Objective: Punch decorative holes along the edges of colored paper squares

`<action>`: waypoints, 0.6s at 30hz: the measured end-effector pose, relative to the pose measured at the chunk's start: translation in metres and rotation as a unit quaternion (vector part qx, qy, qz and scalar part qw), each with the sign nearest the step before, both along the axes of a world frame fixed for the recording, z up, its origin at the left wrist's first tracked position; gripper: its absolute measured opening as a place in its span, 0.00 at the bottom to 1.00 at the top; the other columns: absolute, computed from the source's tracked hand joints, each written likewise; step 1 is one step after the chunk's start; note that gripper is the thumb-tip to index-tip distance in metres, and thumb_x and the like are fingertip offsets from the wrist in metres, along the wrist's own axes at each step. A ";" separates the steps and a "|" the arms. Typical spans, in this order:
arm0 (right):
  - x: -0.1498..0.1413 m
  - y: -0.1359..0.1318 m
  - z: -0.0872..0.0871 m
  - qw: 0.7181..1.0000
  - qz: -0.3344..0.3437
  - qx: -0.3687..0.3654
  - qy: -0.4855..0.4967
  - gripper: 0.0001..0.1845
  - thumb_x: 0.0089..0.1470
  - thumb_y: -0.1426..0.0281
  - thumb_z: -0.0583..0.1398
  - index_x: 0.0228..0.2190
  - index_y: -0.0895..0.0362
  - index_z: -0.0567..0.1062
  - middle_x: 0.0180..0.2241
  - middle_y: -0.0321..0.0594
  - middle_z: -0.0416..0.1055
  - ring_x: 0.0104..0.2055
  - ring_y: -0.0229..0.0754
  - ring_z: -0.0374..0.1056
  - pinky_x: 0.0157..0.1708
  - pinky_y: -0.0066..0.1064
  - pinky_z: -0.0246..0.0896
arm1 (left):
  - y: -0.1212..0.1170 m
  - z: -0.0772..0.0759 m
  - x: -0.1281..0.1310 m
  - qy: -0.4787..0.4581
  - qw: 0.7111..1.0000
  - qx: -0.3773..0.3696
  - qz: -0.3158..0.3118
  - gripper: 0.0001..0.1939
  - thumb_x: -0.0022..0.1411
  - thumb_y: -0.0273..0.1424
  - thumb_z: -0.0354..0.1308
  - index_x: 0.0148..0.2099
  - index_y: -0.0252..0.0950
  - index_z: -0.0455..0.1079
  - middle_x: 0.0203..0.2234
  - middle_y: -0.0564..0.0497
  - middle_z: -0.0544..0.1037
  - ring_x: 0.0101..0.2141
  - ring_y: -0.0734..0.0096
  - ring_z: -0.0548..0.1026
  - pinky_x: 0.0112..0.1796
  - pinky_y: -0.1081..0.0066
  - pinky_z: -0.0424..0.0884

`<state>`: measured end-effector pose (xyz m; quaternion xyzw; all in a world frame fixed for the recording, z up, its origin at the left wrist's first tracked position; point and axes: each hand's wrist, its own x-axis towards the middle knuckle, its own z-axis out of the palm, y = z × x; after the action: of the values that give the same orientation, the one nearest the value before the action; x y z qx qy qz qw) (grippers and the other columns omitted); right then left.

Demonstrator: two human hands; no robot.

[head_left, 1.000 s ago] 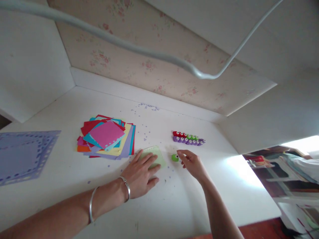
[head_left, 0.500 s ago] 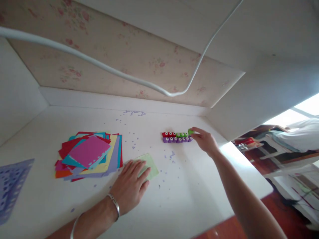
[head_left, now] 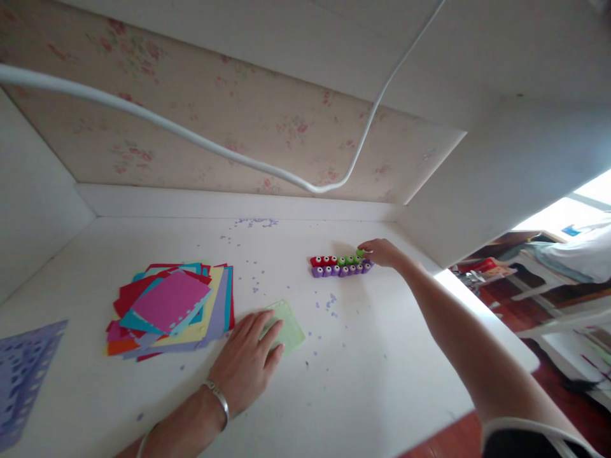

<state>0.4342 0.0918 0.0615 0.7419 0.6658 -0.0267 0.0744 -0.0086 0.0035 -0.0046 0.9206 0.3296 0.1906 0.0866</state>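
My left hand [head_left: 245, 353] lies flat, fingers stretched out, partly over a light green paper square [head_left: 289, 331] on the white table. At the far right of the tabletop, my right hand [head_left: 382, 252] pinches a small green paper punch [head_left: 361, 252] at the end of the back row. That row holds red punches [head_left: 326, 261] and green punches [head_left: 349, 260], each with a round white-and-dark top. Directly in front runs a row of purple punches [head_left: 335, 271]. My fingers partly hide the right ends of both rows.
A pile of coloured paper sheets [head_left: 174, 299] lies left of my left hand. Purple paper full of cut-out holes [head_left: 28, 375] is at the left edge. Purple paper bits [head_left: 258, 222] are scattered about. A white cable [head_left: 205, 143] hangs across the front.
My right hand has brought the green punch slightly left and down to the end of the back row. My left hand stays on the green paper; the view has shifted a little.
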 end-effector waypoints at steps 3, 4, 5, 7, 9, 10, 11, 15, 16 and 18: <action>-0.001 0.001 -0.002 1.000 0.005 -0.025 -0.014 0.20 0.50 0.70 0.56 0.45 0.51 0.78 0.43 0.40 0.77 0.45 0.49 0.72 0.43 0.34 0.63 | 0.001 -0.001 0.000 -0.002 1.000 -0.003 0.013 0.18 0.65 0.35 0.50 0.56 0.36 0.65 0.54 0.42 0.65 0.55 0.57 0.63 0.55 0.55 0.62; -0.002 0.001 -0.002 0.999 0.004 -0.032 -0.017 0.21 0.50 0.70 0.56 0.46 0.50 0.78 0.44 0.40 0.77 0.45 0.49 0.72 0.42 0.33 0.63 | 0.001 -0.002 0.000 -0.004 1.000 0.000 0.024 0.19 0.65 0.36 0.50 0.55 0.35 0.65 0.55 0.41 0.64 0.56 0.56 0.61 0.56 0.54 0.61; -0.003 0.001 -0.003 0.999 0.002 -0.040 -0.019 0.21 0.50 0.71 0.55 0.46 0.50 0.77 0.44 0.40 0.77 0.44 0.48 0.72 0.42 0.33 0.63 | 0.001 -0.002 0.000 -0.007 0.999 0.005 0.038 0.20 0.64 0.37 0.51 0.56 0.35 0.65 0.56 0.40 0.62 0.58 0.53 0.59 0.56 0.52 0.59; -0.004 0.001 -0.004 0.998 -0.002 -0.052 -0.022 0.22 0.50 0.72 0.54 0.46 0.49 0.78 0.43 0.39 0.77 0.43 0.47 0.73 0.40 0.32 0.64 | 0.001 -0.001 0.000 -0.007 0.998 0.012 0.067 0.23 0.63 0.39 0.52 0.57 0.34 0.64 0.58 0.39 0.60 0.59 0.49 0.55 0.56 0.49 0.56; -0.005 0.001 -0.005 0.998 -0.005 -0.061 -0.021 0.22 0.50 0.74 0.54 0.45 0.49 0.78 0.42 0.38 0.78 0.42 0.46 0.73 0.40 0.31 0.64 | 0.002 0.002 0.000 -0.004 0.996 0.006 0.087 0.25 0.62 0.41 0.54 0.58 0.33 0.63 0.58 0.38 0.61 0.58 0.48 0.57 0.55 0.47 0.56; -0.006 0.001 -0.006 0.998 -0.006 -0.063 -0.021 0.23 0.50 0.74 0.53 0.45 0.49 0.78 0.42 0.37 0.78 0.42 0.46 0.73 0.40 0.30 0.64 | 0.002 0.004 0.000 -0.002 0.996 -0.001 0.092 0.26 0.61 0.41 0.54 0.58 0.34 0.62 0.57 0.38 0.62 0.57 0.48 0.58 0.55 0.47 0.56; -0.006 0.001 -0.006 0.998 -0.008 -0.064 -0.020 0.23 0.50 0.74 0.53 0.45 0.48 0.78 0.42 0.37 0.78 0.42 0.45 0.73 0.39 0.30 0.64 | 0.003 0.006 0.000 -0.001 0.995 -0.010 0.094 0.27 0.61 0.41 0.55 0.59 0.34 0.62 0.55 0.39 0.64 0.55 0.49 0.60 0.54 0.48 0.56; -0.007 0.000 -0.006 0.998 -0.014 -0.064 -0.011 0.23 0.50 0.74 0.52 0.44 0.49 0.78 0.42 0.36 0.77 0.42 0.45 0.72 0.39 0.29 0.64 | 0.007 0.012 -0.002 -0.013 0.993 -0.050 0.104 0.28 0.58 0.39 0.58 0.59 0.40 0.61 0.49 0.43 0.69 0.49 0.51 0.65 0.50 0.49 0.60; -0.007 -0.001 -0.006 0.998 -0.015 -0.064 -0.008 0.23 0.49 0.74 0.52 0.44 0.49 0.78 0.42 0.36 0.78 0.42 0.45 0.72 0.39 0.29 0.64 | 0.008 0.013 -0.003 -0.021 0.992 -0.061 0.104 0.28 0.57 0.38 0.59 0.59 0.40 0.61 0.47 0.44 0.69 0.48 0.52 0.65 0.49 0.50 0.60; -0.007 -0.003 -0.006 0.998 -0.020 -0.064 -0.001 0.23 0.48 0.74 0.53 0.43 0.48 0.79 0.40 0.36 0.78 0.41 0.44 0.73 0.39 0.29 0.64 | 0.011 0.012 -0.004 -0.046 0.991 -0.084 0.095 0.29 0.55 0.36 0.61 0.59 0.41 0.60 0.46 0.45 0.67 0.48 0.54 0.65 0.50 0.52 0.61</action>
<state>0.4275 0.0890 0.0554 0.7486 0.6480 -0.0699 0.1217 -0.0128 0.0141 0.0075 0.8650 0.4259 0.2116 0.1603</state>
